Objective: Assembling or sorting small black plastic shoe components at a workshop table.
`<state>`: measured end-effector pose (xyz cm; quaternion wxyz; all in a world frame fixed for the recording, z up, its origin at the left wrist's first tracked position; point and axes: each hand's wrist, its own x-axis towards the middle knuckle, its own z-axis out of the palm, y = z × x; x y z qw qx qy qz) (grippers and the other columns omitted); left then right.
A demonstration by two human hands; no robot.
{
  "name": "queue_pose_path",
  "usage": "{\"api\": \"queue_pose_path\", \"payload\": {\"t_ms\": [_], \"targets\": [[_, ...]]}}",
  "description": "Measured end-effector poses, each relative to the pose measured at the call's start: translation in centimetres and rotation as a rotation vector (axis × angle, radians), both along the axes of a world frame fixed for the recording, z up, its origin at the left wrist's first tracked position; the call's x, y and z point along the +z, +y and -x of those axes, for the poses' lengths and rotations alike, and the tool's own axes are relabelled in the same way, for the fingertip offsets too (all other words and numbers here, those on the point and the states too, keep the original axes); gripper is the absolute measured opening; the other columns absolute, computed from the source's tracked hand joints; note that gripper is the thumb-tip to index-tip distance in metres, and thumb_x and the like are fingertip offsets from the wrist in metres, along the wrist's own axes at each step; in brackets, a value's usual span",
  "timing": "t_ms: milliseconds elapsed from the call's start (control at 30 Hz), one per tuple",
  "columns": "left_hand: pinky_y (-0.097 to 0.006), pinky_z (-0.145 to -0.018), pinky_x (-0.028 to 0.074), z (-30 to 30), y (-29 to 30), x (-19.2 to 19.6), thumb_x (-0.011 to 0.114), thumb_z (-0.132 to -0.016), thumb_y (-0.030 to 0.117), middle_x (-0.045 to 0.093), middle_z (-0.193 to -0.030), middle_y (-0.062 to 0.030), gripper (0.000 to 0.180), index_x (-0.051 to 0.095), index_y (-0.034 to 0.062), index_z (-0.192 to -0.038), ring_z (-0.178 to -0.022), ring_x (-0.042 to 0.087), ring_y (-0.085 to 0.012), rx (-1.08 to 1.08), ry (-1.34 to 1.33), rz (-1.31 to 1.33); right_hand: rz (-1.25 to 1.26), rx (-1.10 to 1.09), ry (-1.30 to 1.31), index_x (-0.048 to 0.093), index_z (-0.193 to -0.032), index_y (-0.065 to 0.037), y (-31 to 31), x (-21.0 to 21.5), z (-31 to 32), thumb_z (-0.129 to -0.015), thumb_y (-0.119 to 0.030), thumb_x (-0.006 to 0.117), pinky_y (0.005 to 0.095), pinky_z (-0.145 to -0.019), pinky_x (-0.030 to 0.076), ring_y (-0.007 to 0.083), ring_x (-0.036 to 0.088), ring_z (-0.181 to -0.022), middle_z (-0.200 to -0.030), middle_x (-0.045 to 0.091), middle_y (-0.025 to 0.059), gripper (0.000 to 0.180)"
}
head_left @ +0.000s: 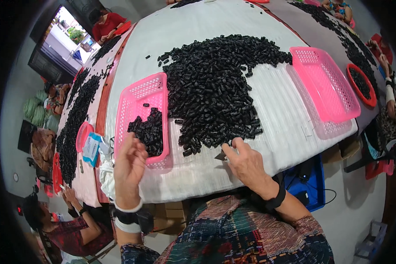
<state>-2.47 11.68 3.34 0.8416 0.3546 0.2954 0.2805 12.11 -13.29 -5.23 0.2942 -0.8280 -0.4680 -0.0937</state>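
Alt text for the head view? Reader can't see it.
A person's right hand is at the near edge of a heap of small black pieces on a white-covered table; the left hand is by a pink basket holding more pieces. A second pink basket stands at right.

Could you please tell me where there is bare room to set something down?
White cloth lies bare between the black pile and the right pink basket, and mostly bare left of the pile, beyond the left pink basket. The pile crowds the centre.
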Motion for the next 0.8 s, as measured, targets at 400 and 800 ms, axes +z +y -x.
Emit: {"api": "queue_pose_path", "payload": {"t_ms": [400,800], "targets": [[-0.027,-0.064,0.053,-2.0,-9.0,-4.6,0.057,-0.084,0.008,0.060,-0.089,-0.0103,0.020,0.053,-0.0018,-0.101,-0.077,0.060,-0.0159,-0.535,0.187,0.170,-0.235,0.067,0.227,0.054,-0.079,-0.002,0.1,-0.3,-0.4,-0.062,-0.003,0.063,0.0333,-0.053,0.046,0.0248,0.056,-0.065,-0.074,0.050,0.0093,0.019],[-0.025,-0.065,0.050,-3.6,-11.3,-3.3,0.055,-0.087,0.016,0.063,-0.084,-0.0081,0.021,0.059,-0.0020,-0.098,-0.074,0.060,-0.0136,-0.488,0.159,0.131,-0.560,0.294,0.567,0.059,-0.094,0.002,1.0,2.9,1.9,-0.068,0.003,0.066,0.0272,-0.057,0.047,0.0194,0.058,-0.065,-0.083,0.055,0.0113,0.027]]}}
